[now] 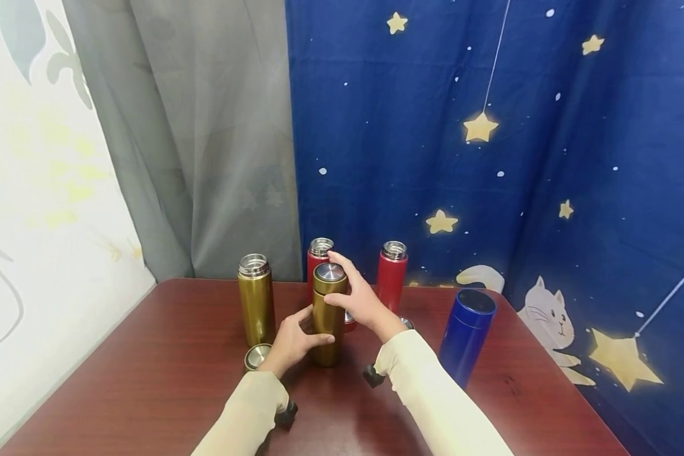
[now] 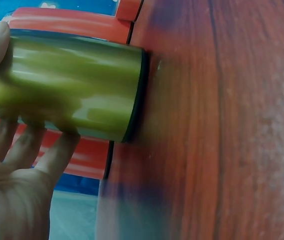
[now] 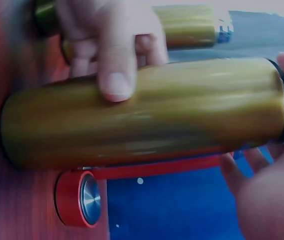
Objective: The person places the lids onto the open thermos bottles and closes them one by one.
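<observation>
Upright at the middle of the table stands a gold thermos (image 1: 327, 323), a dark ring round its base in the left wrist view. Its gold cap (image 1: 330, 272) with a silver disc on top sits on the neck. My left hand (image 1: 289, 342) grips the lower body, thumb in front and fingers behind. With thumb and fingers spread round the cap, my right hand (image 1: 366, 304) holds the top from the right. Just left of the left hand is a loose gold cap (image 1: 258, 356); behind it stands an uncapped gold thermos (image 1: 256, 307).
Two uncapped red thermoses (image 1: 392, 278) stand at the back, one partly hidden by the gold thermos. A loose red cap (image 3: 76, 200) lies near them. A capped blue thermos (image 1: 467, 335) stands at the right. Curtains (image 1: 376, 158) hang behind the table (image 1: 194, 380).
</observation>
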The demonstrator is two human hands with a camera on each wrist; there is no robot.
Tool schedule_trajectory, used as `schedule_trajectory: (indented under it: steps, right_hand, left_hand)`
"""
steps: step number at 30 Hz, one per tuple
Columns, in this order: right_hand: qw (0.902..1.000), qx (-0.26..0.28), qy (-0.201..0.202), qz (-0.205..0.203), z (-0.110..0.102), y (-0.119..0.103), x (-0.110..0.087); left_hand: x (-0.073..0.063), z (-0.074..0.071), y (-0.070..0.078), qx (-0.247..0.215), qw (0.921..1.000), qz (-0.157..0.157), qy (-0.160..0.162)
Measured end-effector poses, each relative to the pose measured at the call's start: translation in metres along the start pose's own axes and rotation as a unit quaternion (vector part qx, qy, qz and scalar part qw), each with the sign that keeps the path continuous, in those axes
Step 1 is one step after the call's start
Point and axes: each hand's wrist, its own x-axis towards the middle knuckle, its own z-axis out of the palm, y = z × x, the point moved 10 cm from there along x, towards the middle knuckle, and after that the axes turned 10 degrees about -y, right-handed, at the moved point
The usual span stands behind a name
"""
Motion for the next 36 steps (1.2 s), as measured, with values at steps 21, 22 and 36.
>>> schedule_trajectory:
  steps: [21, 22, 36]
  right_hand:
    - [0.9951, -0.088, 0.028, 0.034, -0.015, 0.002, -0.003]
    - [0.994, -0.098, 0.036, 0.034, -0.015, 0.0, -0.003]
    - [0.9225, -0.348, 0.168, 0.001, -0.013, -0.022, -0.008]
  left_hand:
    - [-0.014, 0.004, 0.039, -0.034, 0.9991, 0.006, -0.024]
    - [-0.014, 0.004, 0.039, -0.033, 0.9991, 0.006, -0.024]
    - [-0.006, 0.004, 0.011, -0.003, 0.9999, 0.01, -0.004]
